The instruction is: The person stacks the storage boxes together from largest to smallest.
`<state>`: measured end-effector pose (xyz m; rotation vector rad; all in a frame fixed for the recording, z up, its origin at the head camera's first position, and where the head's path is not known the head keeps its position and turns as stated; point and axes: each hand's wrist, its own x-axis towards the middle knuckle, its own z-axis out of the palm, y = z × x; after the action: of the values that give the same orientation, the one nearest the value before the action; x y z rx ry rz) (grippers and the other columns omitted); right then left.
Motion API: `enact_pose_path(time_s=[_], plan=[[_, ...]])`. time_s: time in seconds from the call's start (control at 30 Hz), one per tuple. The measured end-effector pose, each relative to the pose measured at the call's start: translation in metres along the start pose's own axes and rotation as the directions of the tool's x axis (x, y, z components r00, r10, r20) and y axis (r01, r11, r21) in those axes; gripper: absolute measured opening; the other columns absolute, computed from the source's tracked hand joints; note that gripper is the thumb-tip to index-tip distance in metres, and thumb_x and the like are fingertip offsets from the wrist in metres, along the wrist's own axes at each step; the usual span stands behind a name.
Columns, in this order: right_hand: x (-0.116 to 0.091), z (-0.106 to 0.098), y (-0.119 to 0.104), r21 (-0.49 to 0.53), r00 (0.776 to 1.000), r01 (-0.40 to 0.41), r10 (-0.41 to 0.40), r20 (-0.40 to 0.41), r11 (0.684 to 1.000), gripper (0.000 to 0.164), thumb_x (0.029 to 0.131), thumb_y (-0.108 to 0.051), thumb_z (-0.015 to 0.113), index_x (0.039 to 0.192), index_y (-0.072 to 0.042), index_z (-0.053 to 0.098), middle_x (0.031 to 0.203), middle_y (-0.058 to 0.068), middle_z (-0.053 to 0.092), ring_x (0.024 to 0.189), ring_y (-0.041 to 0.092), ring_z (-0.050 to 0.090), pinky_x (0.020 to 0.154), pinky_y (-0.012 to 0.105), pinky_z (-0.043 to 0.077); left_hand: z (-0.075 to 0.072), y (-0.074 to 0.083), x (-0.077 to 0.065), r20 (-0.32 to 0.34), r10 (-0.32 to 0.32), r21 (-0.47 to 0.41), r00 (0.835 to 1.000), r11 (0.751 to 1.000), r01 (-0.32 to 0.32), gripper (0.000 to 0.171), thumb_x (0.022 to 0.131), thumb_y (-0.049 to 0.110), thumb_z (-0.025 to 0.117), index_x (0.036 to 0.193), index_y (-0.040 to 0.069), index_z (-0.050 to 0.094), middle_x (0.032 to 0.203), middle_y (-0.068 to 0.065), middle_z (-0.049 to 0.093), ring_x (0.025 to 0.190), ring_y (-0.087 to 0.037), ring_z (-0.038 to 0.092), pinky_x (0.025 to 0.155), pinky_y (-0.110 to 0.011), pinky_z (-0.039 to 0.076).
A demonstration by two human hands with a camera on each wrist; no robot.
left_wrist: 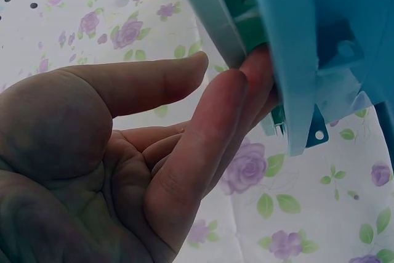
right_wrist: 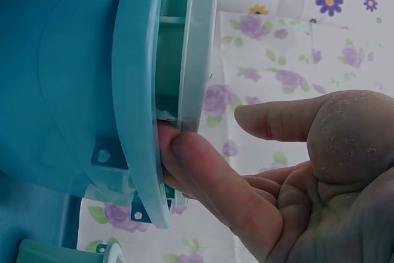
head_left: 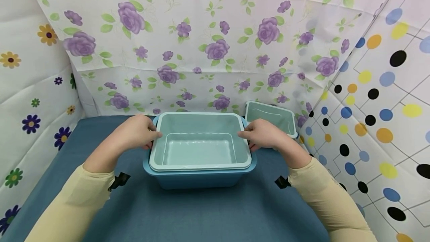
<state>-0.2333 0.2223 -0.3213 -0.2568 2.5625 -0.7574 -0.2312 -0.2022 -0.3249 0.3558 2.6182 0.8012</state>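
Note:
A pale green rectangular plastic bin [head_left: 199, 122] sits nested inside a larger blue bin [head_left: 198, 180], its rim standing above the blue one. At its left side, my left hand [head_left: 138, 133] hooks fingers under the pale rim. In the left wrist view those fingers [left_wrist: 215, 112] reach into the gap between the two rims, the thumb held just off the outside. My right hand [head_left: 263, 133] mirrors this on the right side. Its fingers [right_wrist: 215, 177] are tucked under the pale rim in the right wrist view, with the thumb apart from it. The fingertips are hidden between the bins.
Behind my right hand, another pale green container [head_left: 270, 118] stands near the back corner. A blue cloth [head_left: 215, 216] covers the table. Printed sheets [head_left: 201, 47] hang at the back and both sides. A small black device [head_left: 119, 181] is strapped at each wrist.

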Motion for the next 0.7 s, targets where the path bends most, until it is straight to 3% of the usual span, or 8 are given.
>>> enact_pose_path(time_s=[0.7], plan=[[-0.015,0.002,-0.004,0.008,1.000,-0.011,0.011,-0.026,1.000,0.066,0.113,-0.051,0.064,0.155,0.000,0.064,0.128,0.013,0.078,0.089,0.017,0.080,0.100,0.051,0.062,0.003,0.007,-0.013,-0.021,0.012,0.058,1.000,0.998,-0.011,0.031,0.110,0.029,0.072,0.112,0.000,0.084,0.078,-0.002,0.078,0.069,-0.019,0.071,0.069,-0.042,0.058]])
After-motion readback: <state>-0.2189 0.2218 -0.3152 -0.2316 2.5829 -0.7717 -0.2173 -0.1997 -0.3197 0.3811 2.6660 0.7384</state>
